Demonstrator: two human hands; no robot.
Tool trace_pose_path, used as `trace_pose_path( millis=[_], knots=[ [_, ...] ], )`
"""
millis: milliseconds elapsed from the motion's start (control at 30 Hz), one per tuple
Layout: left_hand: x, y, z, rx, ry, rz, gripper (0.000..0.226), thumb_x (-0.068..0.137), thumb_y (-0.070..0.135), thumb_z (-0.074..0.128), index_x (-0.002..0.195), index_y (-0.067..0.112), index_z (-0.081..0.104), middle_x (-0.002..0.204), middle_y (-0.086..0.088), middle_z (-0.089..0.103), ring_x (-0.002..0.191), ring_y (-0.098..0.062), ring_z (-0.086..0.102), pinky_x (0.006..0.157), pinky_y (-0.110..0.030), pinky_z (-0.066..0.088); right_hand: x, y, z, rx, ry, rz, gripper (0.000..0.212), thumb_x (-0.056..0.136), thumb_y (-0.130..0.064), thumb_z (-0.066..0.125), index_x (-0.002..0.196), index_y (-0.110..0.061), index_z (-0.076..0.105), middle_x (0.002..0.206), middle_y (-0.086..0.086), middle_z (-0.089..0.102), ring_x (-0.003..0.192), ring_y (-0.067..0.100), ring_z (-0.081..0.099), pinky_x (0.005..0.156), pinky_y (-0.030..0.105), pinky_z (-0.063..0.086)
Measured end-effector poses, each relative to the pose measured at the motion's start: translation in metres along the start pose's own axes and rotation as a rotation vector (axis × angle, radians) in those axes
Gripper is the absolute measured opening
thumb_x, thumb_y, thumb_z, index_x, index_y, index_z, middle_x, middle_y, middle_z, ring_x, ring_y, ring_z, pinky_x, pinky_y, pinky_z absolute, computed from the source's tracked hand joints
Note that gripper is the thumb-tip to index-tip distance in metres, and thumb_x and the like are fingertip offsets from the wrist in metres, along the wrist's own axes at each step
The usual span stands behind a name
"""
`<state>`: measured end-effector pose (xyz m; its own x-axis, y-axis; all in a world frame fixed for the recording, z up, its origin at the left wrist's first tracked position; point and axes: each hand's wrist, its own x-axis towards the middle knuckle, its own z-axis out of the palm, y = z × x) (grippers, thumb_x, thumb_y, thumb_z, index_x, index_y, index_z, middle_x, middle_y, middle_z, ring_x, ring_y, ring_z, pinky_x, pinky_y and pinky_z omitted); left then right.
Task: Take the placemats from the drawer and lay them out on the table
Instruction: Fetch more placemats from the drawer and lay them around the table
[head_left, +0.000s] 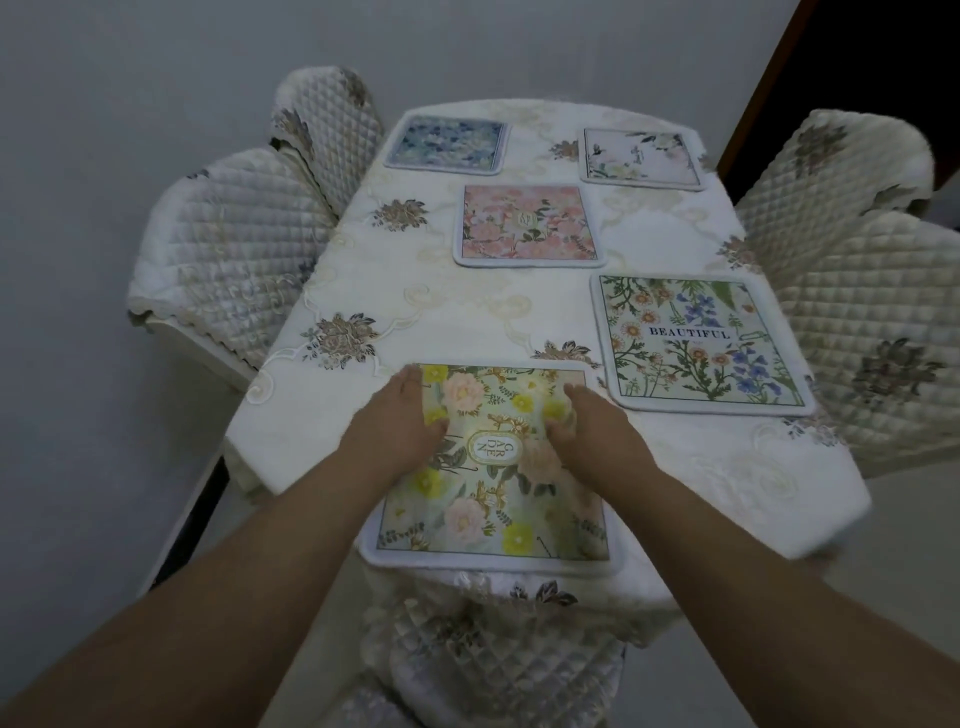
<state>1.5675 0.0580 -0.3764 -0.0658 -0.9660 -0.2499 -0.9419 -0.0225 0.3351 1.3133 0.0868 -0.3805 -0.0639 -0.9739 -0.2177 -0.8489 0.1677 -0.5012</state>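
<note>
Item 1, the GARDEN placemat (493, 467): yellow and peach flowers, white border. It lies flat at the near end of the table (322, 291), straight ahead of me and directly under both of my hands. It is nearly square, so I call no long axis with confidence; its printed label reads sideways from where I stand. Its near edge sits just at the table's near edge.

Left hand (402, 415): on the mat's far-left part, fingers bent down onto the surface, pressing and not gripping so far as I can see. Right hand (587, 421): on the far-right part, fingers curled down against the cloth (whether they pinch a fold I cannot tell). Both hands are equally near; neither has the advantage. I judge the next move to be a small push or smoothing away from me, since the mat rides so close to the edge.

Count of placemats on the table: five.
- GARDEN placemat, near centre.
- BEAUTIFUL placemat (696, 343), right of it and slightly farther, apart from it.
- pink placemat (527, 223), mid-table.
- blue placemat (447, 143), far left.
- pale placemat (641, 156), far right.

None touch or overlap.

Surroundings: embroidered white tablecloth (727, 467); quilted chair covers, two to the left (234, 239), two to the right (857, 312), one below me (498, 649). The drawer is not in view.
</note>
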Motion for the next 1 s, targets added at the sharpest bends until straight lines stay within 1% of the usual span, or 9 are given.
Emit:
trace_pose_path(
  millis=[100, 167, 267, 500, 667, 733, 800, 900, 1000],
  knots=[
    [-0.049, 0.019, -0.041, -0.098, -0.012, 0.077, 0.079, 0.095, 0.055, 0.052, 0.160, 0.023, 0.019, 0.165, -0.002, 0.024, 0.148, -0.022, 0.029, 0.118, -0.044, 0.030, -0.048, -0.024, -0.027, -0.020, -0.107, 0.006, 0.065, 0.097, -0.048, 0.053, 0.154, -0.022, 0.033, 0.160, 0.000, 0.035, 0.141, 0.023, 0.041, 0.114, 0.040, 0.036],
    [-0.092, 0.027, -0.065, -0.124, -0.058, 0.099, 0.073, 0.096, 0.056, 0.052, 0.157, 0.025, 0.028, 0.162, 0.000, 0.031, 0.145, -0.020, 0.035, 0.116, -0.040, 0.033, -0.087, -0.039, -0.046, -0.003, -0.130, 0.024, 0.061, 0.098, -0.049, 0.052, 0.151, -0.024, 0.039, 0.155, -0.001, 0.043, 0.131, 0.020, 0.052, 0.105, 0.035, 0.042],
    [-0.154, 0.029, -0.098, -0.132, -0.062, 0.106, 0.067, 0.099, 0.053, 0.048, 0.157, 0.027, 0.029, 0.161, 0.001, 0.033, 0.145, -0.018, 0.035, 0.115, -0.036, 0.034, -0.149, -0.065, -0.076, 0.029, -0.104, 0.026, 0.058, 0.098, -0.050, 0.052, 0.150, -0.027, 0.041, 0.150, -0.003, 0.049, 0.123, 0.018, 0.056, 0.098, 0.033, 0.044],
    [-0.276, 0.016, -0.151, -0.233, 0.043, 0.041, 0.059, 0.101, 0.047, 0.048, 0.155, 0.029, 0.033, 0.159, 0.001, 0.035, 0.139, -0.019, 0.043, 0.110, -0.033, 0.035, -0.250, -0.098, -0.102, 0.070, -0.099, -0.017, 0.058, 0.099, -0.049, 0.051, 0.152, -0.027, 0.039, 0.151, -0.001, 0.048, 0.121, 0.020, 0.056, 0.096, 0.034, 0.044],
    [-0.349, -0.020, -0.168, -0.372, 0.166, -0.055, 0.054, 0.100, 0.045, 0.051, 0.152, 0.032, 0.041, 0.155, 0.006, 0.042, 0.135, -0.015, 0.047, 0.103, -0.028, 0.037, -0.288, -0.116, -0.099, 0.112, -0.098, -0.069, 0.057, 0.097, -0.053, 0.052, 0.149, -0.030, 0.043, 0.149, -0.001, 0.051, 0.127, 0.020, 0.055, 0.098, 0.036, 0.047],
    [-0.373, -0.040, -0.176, -0.375, 0.199, -0.077, 0.055, 0.097, 0.050, 0.050, 0.149, 0.033, 0.043, 0.152, 0.007, 0.047, 0.136, -0.015, 0.048, 0.107, -0.032, 0.040, -0.302, -0.132, -0.090, 0.113, -0.112, -0.099, 0.057, 0.097, -0.053, 0.053, 0.148, -0.030, 0.044, 0.151, -0.004, 0.049, 0.129, 0.019, 0.054, 0.104, 0.039, 0.045],
    [-0.393, -0.058, -0.184, -0.381, 0.213, -0.092, 0.053, 0.099, 0.044, 0.052, 0.149, 0.028, 0.044, 0.151, 0.003, 0.049, 0.138, -0.017, 0.046, 0.111, -0.034, 0.038, -0.315, -0.153, -0.080, 0.105, -0.129, -0.137, 0.057, 0.097, -0.052, 0.054, 0.148, -0.029, 0.044, 0.150, -0.004, 0.049, 0.128, 0.019, 0.054, 0.105, 0.038, 0.045],
    [-0.404, -0.083, -0.197, -0.358, 0.205, -0.074, 0.051, 0.102, 0.037, 0.052, 0.150, 0.025, 0.043, 0.152, -0.001, 0.047, 0.139, -0.017, 0.044, 0.104, -0.026, 0.033, -0.321, -0.189, -0.070, 0.065, -0.105, -0.179, 0.056, 0.097, -0.050, 0.054, 0.147, -0.028, 0.045, 0.148, -0.003, 0.052, 0.123, 0.019, 0.057, 0.102, 0.038, 0.047],
    [-0.392, -0.120, -0.209, -0.316, 0.192, -0.068, 0.056, 0.102, 0.042, 0.050, 0.153, 0.024, 0.038, 0.155, -0.002, 0.043, 0.141, -0.018, 0.040, 0.108, -0.027, 0.031, -0.310, -0.231, -0.057, 0.048, -0.058, -0.182, 0.056, 0.098, -0.050, 0.053, 0.148, -0.028, 0.044, 0.149, -0.004, 0.051, 0.124, 0.019, 0.057, 0.101, 0.039, 0.048]
  ],
)
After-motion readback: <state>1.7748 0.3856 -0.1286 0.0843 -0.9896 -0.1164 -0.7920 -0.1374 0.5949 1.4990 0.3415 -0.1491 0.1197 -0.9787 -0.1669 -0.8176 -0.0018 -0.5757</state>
